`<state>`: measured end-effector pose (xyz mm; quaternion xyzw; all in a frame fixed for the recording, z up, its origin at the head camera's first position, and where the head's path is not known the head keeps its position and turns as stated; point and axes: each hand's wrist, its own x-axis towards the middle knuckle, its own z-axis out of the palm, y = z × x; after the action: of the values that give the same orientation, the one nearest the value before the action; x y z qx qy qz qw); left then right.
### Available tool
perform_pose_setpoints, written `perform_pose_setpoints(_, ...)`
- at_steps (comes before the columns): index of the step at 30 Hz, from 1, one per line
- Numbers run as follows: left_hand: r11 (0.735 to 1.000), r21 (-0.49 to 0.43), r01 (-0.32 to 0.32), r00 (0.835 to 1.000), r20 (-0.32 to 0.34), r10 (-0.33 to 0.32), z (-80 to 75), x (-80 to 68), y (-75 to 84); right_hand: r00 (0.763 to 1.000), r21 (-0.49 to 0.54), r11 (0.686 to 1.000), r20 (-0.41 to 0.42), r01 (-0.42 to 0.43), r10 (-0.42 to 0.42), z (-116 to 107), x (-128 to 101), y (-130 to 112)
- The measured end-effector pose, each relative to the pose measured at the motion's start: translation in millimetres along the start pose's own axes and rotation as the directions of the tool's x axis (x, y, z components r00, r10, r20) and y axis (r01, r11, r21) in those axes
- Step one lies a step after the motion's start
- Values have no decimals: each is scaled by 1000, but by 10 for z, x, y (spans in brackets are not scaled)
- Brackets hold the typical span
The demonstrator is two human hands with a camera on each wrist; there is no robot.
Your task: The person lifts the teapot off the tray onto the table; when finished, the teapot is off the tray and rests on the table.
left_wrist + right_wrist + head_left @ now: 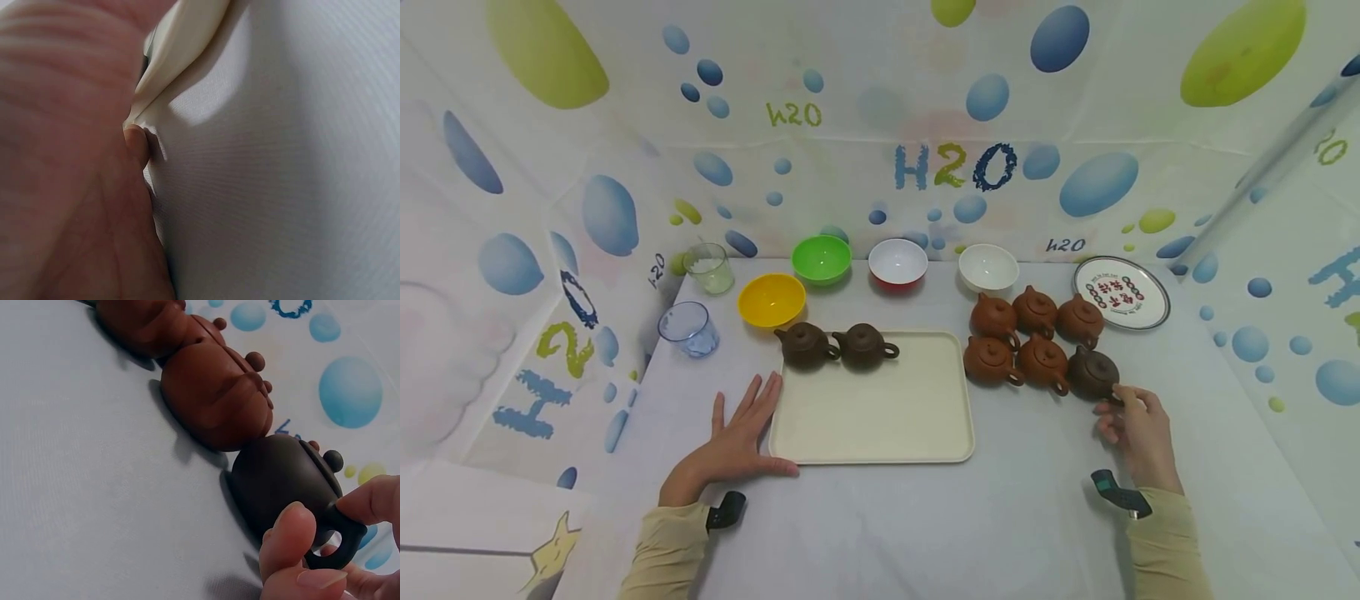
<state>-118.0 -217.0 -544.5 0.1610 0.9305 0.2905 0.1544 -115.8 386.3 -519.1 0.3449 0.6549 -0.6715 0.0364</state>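
My right hand (1141,433) is at the handle of a dark brown teapot (1093,373), pinching it between thumb and fingers. In the right wrist view the looped handle (350,540) shows between the fingertips. Several reddish-brown teapots (991,360) stand packed beside it in two rows. With fingers spread, my left hand (737,442) rests at the left edge of a cream tray (872,417), the thumb along its near left corner. Two more dark teapots (805,346) stand side by side at the tray's far left, handles pointing right.
Behind the tray stand a yellow bowl (771,302), a green bowl (822,260), a red-and-white bowl (898,265) and a white bowl (988,268). Two glasses (689,332) are at the far left. An oval plate (1122,292) with red lettering lies at the back right.
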Motion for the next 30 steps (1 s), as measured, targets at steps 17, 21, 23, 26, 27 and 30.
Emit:
perform_pose_setpoints(17, 1000, -8, 0, 1000, 8, 0, 5, 6, 1, 1000, -73, 997, 29, 8, -6, -109, -96, 32)
perform_pose_setpoints(21, 1000, 2, 22, 999, 30, -22, -20, 21, 17, 1000, -73, 997, 3, -1, 1, -145, -100, 72)
perform_pose_setpoints(23, 1000, -5, 10, 1000, 17, -9, -24, 9, 28, 1000, -68, 998, -5, 0, -1, -162, -115, 82)
perform_pose_setpoints(26, 1000, -16, -7, 1000, 1, 7, -18, -7, 30, 1000, -62, 998, -7, 1, -2, -184, -164, 86)
perform_pose_setpoints(27, 1000, -15, -8, 1000, -2, 8, -15, -7, 23, 1000, -61, 998, -7, -1, 0, -191, -183, 88)
perform_pose_setpoints(30, 1000, -2, 2, 1000, 5, -2, -9, 2, 8, 1000, -63, 998, -8, -10, 9, -212, -242, 94)
